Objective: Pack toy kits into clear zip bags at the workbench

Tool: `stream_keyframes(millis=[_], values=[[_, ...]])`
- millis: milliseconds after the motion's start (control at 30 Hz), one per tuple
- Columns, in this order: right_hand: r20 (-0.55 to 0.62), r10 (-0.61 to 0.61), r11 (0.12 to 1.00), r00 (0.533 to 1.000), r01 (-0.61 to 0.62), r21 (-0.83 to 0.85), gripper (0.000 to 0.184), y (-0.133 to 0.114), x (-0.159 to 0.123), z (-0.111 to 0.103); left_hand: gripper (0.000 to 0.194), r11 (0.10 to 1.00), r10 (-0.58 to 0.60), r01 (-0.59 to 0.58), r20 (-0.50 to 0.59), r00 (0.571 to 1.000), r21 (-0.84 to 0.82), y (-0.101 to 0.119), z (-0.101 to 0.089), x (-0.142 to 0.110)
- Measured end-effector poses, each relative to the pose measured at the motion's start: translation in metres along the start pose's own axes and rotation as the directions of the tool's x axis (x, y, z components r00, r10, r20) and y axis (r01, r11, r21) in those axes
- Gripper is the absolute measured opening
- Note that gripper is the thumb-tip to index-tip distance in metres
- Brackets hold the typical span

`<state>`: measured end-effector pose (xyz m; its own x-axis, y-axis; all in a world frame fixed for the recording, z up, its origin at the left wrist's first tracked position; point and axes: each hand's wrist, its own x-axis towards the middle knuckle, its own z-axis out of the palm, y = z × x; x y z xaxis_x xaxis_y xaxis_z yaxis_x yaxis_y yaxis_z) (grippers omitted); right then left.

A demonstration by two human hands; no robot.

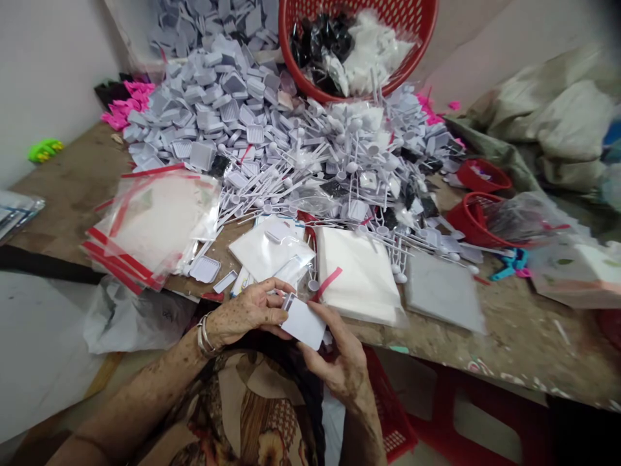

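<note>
So the flat white piece (305,325) is just off the counter's (514,333) near edge, slanting down rightward, left hand (247,314) pinching its left end, right hand (347,362) gripping its right.

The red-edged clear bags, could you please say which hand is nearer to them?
Left. The left hand is to the lower right of the bags; the right hand is farther right.
</note>
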<state>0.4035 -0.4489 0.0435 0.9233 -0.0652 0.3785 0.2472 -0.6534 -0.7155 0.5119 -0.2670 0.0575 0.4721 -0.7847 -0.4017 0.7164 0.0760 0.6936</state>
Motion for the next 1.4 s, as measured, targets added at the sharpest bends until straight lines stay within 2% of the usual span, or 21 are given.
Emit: stream_keyframes(millis=[300,467,633,800,967,1033,1100,1133,1167,1200,1233,1267,1300,1333,1400], values=[[0.093,0.075,0.985,0.993,-0.088,0.151,0.048,0.005,-0.002,-0.009,0.048,0.999,-0.053,0.053,0.123,0.991,-0.001,-0.003,-0.002,0.001],[0.086,0.086,0.991,0.993,-0.094,0.099,0.046,0.003,0.0,-0.011,0.047,0.999,-0.04,0.04,0.102,0.994,0.006,-0.006,-0.001,0.002],[0.094,0.053,0.994,0.994,-0.062,0.091,0.047,0.006,-0.002,-0.008,0.05,0.996,-0.076,0.072,0.075,0.994,0.06,-0.002,0.004,0.001],[0.058,0.07,0.997,0.996,-0.072,0.03,0.051,0.004,-0.008,0.001,0.047,0.985,-0.058,0.058,-0.002,0.998,0.164,-0.003,0.008,0.002],[0.079,0.033,0.999,0.996,-0.031,-0.026,0.057,-0.001,-0.011,0.009,0.049,0.974,-0.056,0.061,-0.032,0.998,0.219,-0.011,0.01,0.004],[0.083,0.038,0.998,0.996,-0.034,-0.048,0.057,-0.003,-0.009,0.008,0.054,0.944,-0.036,0.042,-0.024,0.999,0.328,-0.008,0.015,0.001],[0.078,0.045,0.998,0.996,-0.043,-0.036,0.055,-0.005,-0.007,0.005,0.054,0.858,0.001,0.003,-0.008,1.0,0.513,-0.001,0.022,-0.003],[0.068,0.051,0.999,0.996,-0.05,-0.021,0.053,-0.005,-0.006,0.003,0.05,0.78,0.046,-0.029,-0.012,0.999,0.625,0.003,0.026,-0.005],[0.051,0.063,0.998,0.997,-0.063,-0.003,0.053,-0.005,-0.005,0.0,0.047,0.673,0.13,-0.066,-0.029,0.991,0.736,0.007,0.03,-0.007],[0.026,0.081,0.997,0.996,-0.081,0.015,0.052,-0.004,-0.004,-0.003,0.044,0.536,0.252,-0.089,-0.058,0.966,0.84,0.009,0.034,-0.007],[-0.006,0.109,0.994,0.994,-0.109,0.028,0.05,-0.002,-0.004,-0.005,0.043,0.371,0.392,-0.078,-0.08,0.917,0.925,0.011,0.036,-0.005],[-0.044,0.145,0.989,0.988,-0.143,0.037,0.049,0.001,-0.004,-0.007,0.044,0.198,0.521,-0.026,-0.083,0.849,0.98,0.01,0.039,-0.002],[-0.087,0.184,0.982,0.979,-0.181,0.047,0.047,0.005,-0.005,-0.009,0.048,0.043,0.618,0.047,-0.064,0.784,0.998,0.008,0.04,0.003],[-0.123,0.225,0.974,0.967,-0.218,0.068,0.045,0.01,-0.007,-0.01,0.052,-0.085,0.672,0.122,-0.033,0.74,0.989,0.005,0.041,0.01],[-0.157,0.295,0.949,0.943,-0.27,0.16,0.044,0.02,-0.012,-0.009,0.058,-0.252,0.7,0.23,0.013,0.714,0.94,-0.001,0.042,0.026]])
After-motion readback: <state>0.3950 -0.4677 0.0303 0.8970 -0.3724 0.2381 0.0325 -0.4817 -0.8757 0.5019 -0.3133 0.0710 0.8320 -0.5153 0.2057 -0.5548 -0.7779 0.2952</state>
